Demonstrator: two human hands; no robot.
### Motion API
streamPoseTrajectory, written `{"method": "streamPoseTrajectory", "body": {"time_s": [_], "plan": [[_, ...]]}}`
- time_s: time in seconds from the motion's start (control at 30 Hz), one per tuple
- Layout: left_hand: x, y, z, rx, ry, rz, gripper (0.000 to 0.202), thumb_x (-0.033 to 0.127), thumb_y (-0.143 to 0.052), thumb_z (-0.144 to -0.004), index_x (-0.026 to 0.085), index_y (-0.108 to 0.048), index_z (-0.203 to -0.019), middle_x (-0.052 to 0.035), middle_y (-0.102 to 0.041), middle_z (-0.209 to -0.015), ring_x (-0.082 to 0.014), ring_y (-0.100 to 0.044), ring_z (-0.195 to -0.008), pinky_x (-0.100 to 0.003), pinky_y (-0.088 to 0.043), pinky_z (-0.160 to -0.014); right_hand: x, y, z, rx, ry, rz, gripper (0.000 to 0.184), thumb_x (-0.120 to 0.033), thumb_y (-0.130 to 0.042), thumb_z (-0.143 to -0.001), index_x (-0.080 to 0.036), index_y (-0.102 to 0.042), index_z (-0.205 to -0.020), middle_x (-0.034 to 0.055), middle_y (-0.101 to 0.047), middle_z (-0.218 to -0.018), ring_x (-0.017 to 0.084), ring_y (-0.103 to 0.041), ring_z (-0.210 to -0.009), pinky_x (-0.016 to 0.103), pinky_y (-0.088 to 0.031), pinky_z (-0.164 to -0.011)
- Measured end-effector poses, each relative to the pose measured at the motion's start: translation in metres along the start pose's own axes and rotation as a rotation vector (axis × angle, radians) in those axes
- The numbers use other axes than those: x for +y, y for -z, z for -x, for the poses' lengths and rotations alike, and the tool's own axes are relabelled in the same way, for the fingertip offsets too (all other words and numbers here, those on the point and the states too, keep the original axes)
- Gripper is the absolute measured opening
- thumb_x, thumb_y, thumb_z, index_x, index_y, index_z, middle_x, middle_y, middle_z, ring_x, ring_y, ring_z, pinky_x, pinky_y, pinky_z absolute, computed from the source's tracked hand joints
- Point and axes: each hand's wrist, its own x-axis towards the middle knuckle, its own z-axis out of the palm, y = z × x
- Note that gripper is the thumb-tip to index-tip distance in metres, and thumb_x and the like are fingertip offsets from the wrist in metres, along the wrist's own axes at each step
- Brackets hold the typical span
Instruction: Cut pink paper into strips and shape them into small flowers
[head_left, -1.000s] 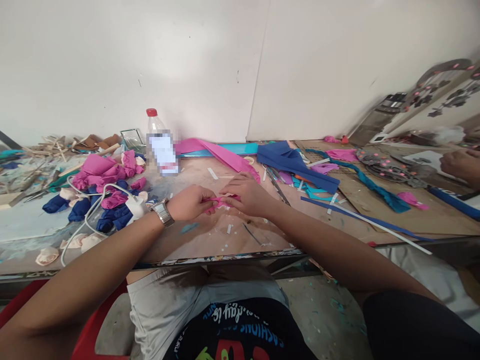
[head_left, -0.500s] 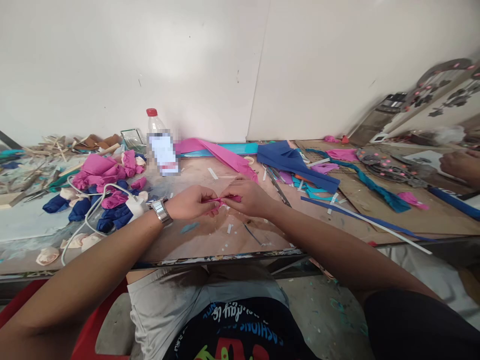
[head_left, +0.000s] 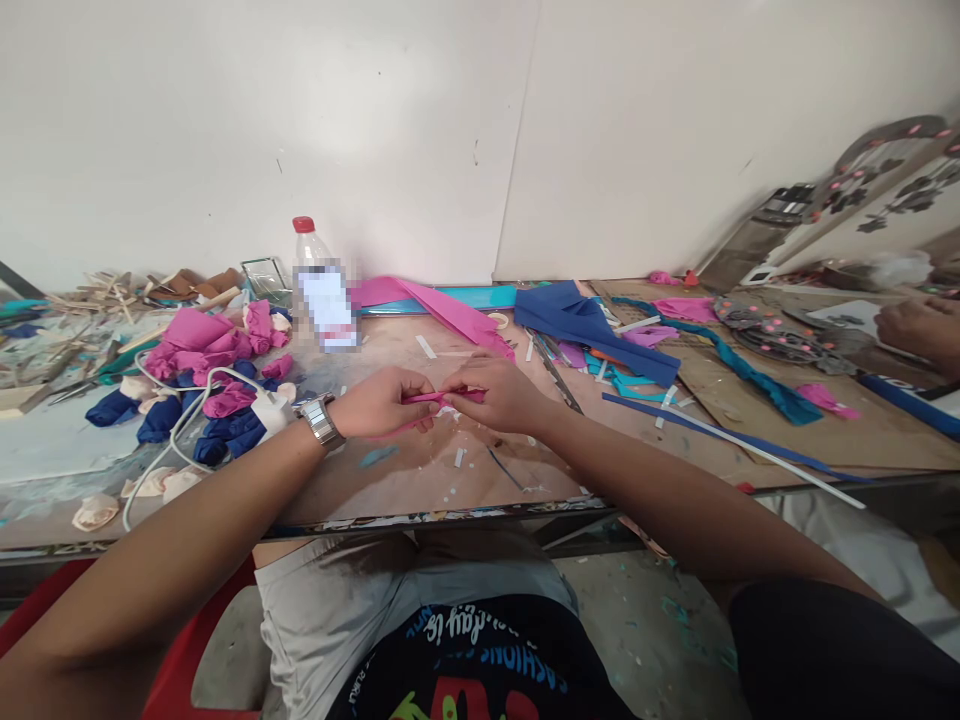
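Left hand (head_left: 382, 402) and right hand (head_left: 501, 393) both pinch a thin pink foam strip (head_left: 433, 397) between fingertips, held just above the brown worktable (head_left: 420, 470) centre; plastic bottle (head_left: 321, 285) far left.

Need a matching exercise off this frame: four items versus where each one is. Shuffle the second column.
1. pink strip
2. plastic bottle
3. wristwatch
4. dark blue sheet

A. worn on the arm just behind the left hand
B. pinched between the left hand and the right hand
C. upright at the back of the table, red cap
D. lying on the table, beyond and right of the hands

Pairs: 1-B, 2-C, 3-A, 4-D
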Motion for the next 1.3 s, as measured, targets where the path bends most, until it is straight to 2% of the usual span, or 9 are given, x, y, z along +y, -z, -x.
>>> {"method": "streamPoseTrajectory", "body": {"time_s": [0.13, 0.27, 0.4, 0.5, 0.73, 0.87, 1.03, 1.2, 1.3], "plan": [[-0.0016, 0.0005, 0.0002, 0.013, -0.054, -0.125, 0.024, 0.035, -0.06, -0.093, 0.016, -0.071, -0.082, -0.0019, -0.077, -0.076, -0.0126, -0.068, -0.067, -0.022, -0.046, -0.06, -0.0022, 0.0006, -0.0002, -0.081, -0.101, -0.016, 0.008, -0.019, -0.066, -0.086, -0.018, -0.073, -0.082, 0.0003, -0.072, -0.072, 0.015, -0.063, -0.067, 0.028, -0.043, -0.07], [-0.0017, -0.0021, 0.0002, 0.03, -0.073, -0.172, 0.03, 0.04, -0.059, -0.094, 0.016, -0.073, -0.083, -0.0017, -0.076, -0.074, -0.0121, -0.065, -0.064, -0.022, -0.043, -0.058, -0.0051, 0.002, -0.0006, -0.121, -0.117, -0.03, 0.008, -0.017, -0.065, -0.083, -0.018, -0.071, -0.077, -0.0006, -0.068, -0.067, 0.014, -0.058, -0.064, 0.027, -0.041, -0.066], [-0.0004, -0.0038, 0.0008, 0.055, -0.067, -0.156, 0.034, 0.04, -0.054, -0.097, 0.017, -0.075, -0.084, -0.0025, -0.077, -0.077, -0.0132, -0.068, -0.069, -0.023, -0.047, -0.064, -0.006, 0.0017, -0.0008, -0.064, -0.092, -0.037, 0.008, -0.02, -0.066, -0.086, -0.019, -0.072, -0.081, -0.0001, -0.071, -0.071, 0.014, -0.062, -0.068, 0.027, -0.042, -0.071], [-0.001, -0.0043, 0.0008, 0.05, -0.036, -0.091, 0.037, 0.042, -0.053, -0.098, 0.016, -0.075, -0.082, -0.0035, -0.077, -0.078, -0.0139, -0.069, -0.068, -0.024, -0.048, -0.063, -0.0054, 0.0004, -0.0009, -0.025, -0.059, -0.012, 0.007, -0.022, -0.067, -0.087, -0.019, -0.073, -0.084, 0.0002, -0.074, -0.075, 0.016, -0.065, -0.072, 0.03, -0.043, -0.077], [-0.0027, -0.0071, -0.0024, -0.022, 0.094, 0.33, 0.032, 0.044, -0.062, -0.094, 0.014, -0.069, -0.087, -0.0078, -0.078, -0.083, -0.0161, -0.074, -0.073, -0.027, -0.059, -0.07, -0.0049, 0.0005, -0.001, 0.001, 0.024, 0.054, 0.007, -0.022, -0.066, -0.09, -0.02, -0.072, -0.087, 0.001, -0.076, -0.082, 0.017, -0.067, -0.075, 0.034, -0.041, -0.086], [-0.0013, -0.0042, -0.0032, -0.058, 0.136, 0.469, 0.03, 0.042, -0.07, -0.089, 0.013, -0.07, -0.09, -0.0095, -0.078, -0.087, -0.0168, -0.075, -0.075, -0.028, -0.061, -0.074, -0.0049, 0.0018, -0.0007, 0.003, 0.087, 0.125, 0.007, -0.02, -0.065, -0.09, -0.02, -0.071, -0.088, 0.001, -0.075, -0.082, 0.017, -0.067, -0.077, 0.036, -0.04, -0.088], [-0.0005, -0.0037, -0.0027, -0.002, 0.126, 0.44, 0.034, 0.046, -0.064, -0.092, 0.013, -0.07, -0.087, -0.0105, -0.079, -0.087, -0.0191, -0.075, -0.075, -0.03, -0.061, -0.07, -0.0059, 0.0026, -0.0003, -0.008, 0.114, 0.166, 0.012, -0.021, -0.06, -0.094, -0.021, -0.07, -0.089, 0.0017, -0.075, -0.082, 0.017, -0.067, -0.078, 0.037, -0.039, -0.089], [-0.0021, -0.005, -0.003, 0.026, 0.079, 0.43, 0.033, 0.045, -0.066, -0.091, 0.012, -0.069, -0.088, -0.0095, -0.077, -0.081, -0.0168, -0.073, -0.071, -0.03, -0.06, -0.071, -0.0077, 0.0024, -0.0003, -0.022, 0.037, 0.136, 0.009, -0.023, -0.062, -0.093, -0.022, -0.071, -0.091, 0.0028, -0.077, -0.088, 0.019, -0.068, -0.082, 0.039, -0.039, -0.092], [-0.0035, -0.0049, -0.0027, 0.039, 0.027, 0.336, 0.033, 0.045, -0.063, -0.094, 0.013, -0.07, -0.091, -0.009, -0.077, -0.081, -0.0155, -0.073, -0.071, -0.027, -0.058, -0.068, -0.0084, 0.002, -0.0004, -0.024, 0.019, 0.127, 0.011, -0.023, -0.061, -0.093, -0.022, -0.07, -0.089, 0.0031, -0.077, -0.086, 0.019, -0.068, -0.081, 0.04, -0.039, -0.092]]}}
